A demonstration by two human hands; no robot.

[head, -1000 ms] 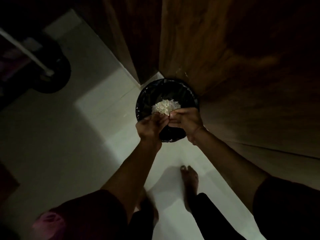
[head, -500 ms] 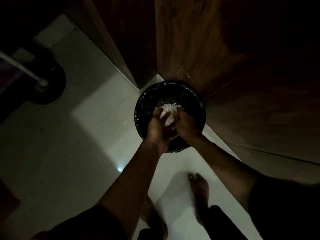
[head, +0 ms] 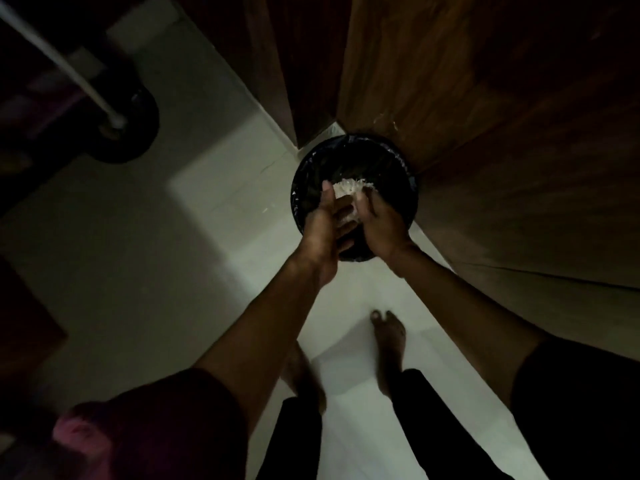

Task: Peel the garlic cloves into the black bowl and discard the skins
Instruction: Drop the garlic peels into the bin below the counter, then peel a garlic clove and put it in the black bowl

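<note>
Left hand (head: 320,226), right hand (head: 384,225) half-hide skins (head: 348,188); grips unclear.

I look down into a dim room of what seems a home: glossy pale floor tiles (head: 207,244), dark wood-grain panels (head: 485,98) meeting at a corner, a small black-lined bin (head: 346,157) on the floor, and bare feet (head: 388,341).
</note>
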